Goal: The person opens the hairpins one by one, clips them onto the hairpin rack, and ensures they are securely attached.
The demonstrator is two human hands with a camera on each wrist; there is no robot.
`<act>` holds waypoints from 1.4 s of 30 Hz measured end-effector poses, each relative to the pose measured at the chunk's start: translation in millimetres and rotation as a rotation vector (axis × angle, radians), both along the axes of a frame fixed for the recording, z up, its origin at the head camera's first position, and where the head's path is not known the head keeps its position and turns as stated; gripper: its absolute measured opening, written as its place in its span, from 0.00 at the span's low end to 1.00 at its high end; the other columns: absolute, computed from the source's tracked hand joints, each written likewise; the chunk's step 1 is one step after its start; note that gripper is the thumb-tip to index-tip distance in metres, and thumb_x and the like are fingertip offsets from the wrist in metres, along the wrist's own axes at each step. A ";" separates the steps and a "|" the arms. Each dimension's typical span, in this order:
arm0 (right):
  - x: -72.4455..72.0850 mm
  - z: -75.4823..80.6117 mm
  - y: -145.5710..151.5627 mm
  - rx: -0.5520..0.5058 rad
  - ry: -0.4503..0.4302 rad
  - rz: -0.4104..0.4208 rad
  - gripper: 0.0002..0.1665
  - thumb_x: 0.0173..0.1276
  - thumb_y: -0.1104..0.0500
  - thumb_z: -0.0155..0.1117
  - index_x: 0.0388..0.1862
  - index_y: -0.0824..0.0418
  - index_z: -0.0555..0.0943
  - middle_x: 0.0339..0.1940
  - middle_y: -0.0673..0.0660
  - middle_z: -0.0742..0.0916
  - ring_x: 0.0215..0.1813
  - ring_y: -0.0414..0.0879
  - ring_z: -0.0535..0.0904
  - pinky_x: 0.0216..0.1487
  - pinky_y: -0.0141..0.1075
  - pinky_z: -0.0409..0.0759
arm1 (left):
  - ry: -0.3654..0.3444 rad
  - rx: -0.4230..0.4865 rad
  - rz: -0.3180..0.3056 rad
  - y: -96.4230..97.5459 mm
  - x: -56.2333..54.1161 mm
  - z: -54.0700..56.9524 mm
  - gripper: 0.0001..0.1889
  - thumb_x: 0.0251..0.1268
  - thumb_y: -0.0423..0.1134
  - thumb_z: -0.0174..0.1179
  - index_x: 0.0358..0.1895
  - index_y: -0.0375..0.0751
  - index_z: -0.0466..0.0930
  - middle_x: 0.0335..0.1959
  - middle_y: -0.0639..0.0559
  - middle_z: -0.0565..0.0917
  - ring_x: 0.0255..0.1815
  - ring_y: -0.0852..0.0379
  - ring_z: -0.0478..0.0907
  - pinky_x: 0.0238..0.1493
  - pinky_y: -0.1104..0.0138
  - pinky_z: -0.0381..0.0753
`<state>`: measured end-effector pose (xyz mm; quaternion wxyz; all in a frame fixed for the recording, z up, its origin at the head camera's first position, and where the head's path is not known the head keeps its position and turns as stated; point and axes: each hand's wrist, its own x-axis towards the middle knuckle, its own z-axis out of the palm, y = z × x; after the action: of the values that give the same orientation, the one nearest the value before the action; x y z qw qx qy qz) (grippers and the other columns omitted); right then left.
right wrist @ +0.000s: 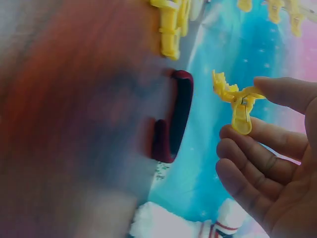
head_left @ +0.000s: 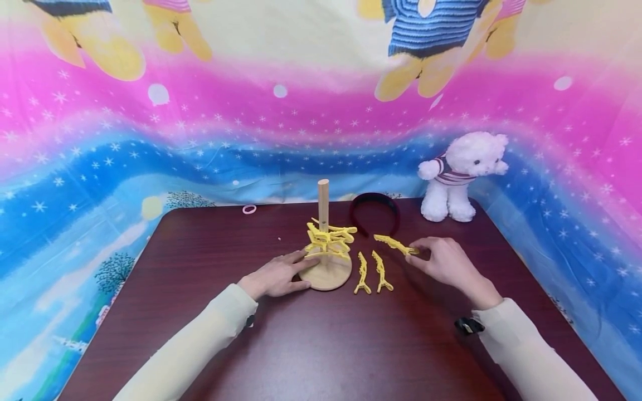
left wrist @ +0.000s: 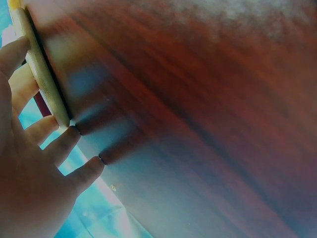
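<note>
My right hand [head_left: 446, 262] pinches a yellow alligator hair clip [head_left: 392, 243] by its handle end, above the table. In the right wrist view the thumb presses one lever of that clip [right wrist: 241, 111], with fingers at the other. My left hand [head_left: 277, 274] rests at the left edge of a round wooden base [head_left: 326, 280], its fingers spread and fairly straight. An upright wooden post [head_left: 323, 203] rises from this base, and several yellow hair clips [head_left: 328, 239] are stacked crosswise around it. Two more yellow clips [head_left: 362, 274] lie side by side on the table, right of the base.
Behind the clips lies a dark red headband [head_left: 375, 196]. A white teddy bear [head_left: 453, 177] in a striped top stands at the back right corner. Near the back edge is a pink ring [head_left: 249, 209]. A printed cloth [head_left: 241, 122] hangs around the dark wooden table [head_left: 321, 345].
</note>
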<state>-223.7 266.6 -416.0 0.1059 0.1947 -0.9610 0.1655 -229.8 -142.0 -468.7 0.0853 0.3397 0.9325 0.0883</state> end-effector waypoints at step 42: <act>-5.1 80.7 -74.0 -0.064 0.117 0.288 0.12 0.67 0.51 0.70 0.48 0.51 0.89 0.41 0.49 0.91 0.36 0.39 0.83 0.38 0.38 0.80 | 0.007 -0.006 -0.017 -1.3 -0.5 -0.1 0.35 0.74 0.60 0.52 0.79 0.58 0.57 0.79 0.38 0.58 0.77 0.39 0.62 0.72 0.44 0.65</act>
<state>-228.9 192.6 -335.3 0.1430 0.3364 -0.9095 0.1980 -230.3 -143.3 -468.8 0.0840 0.3478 0.9300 0.0835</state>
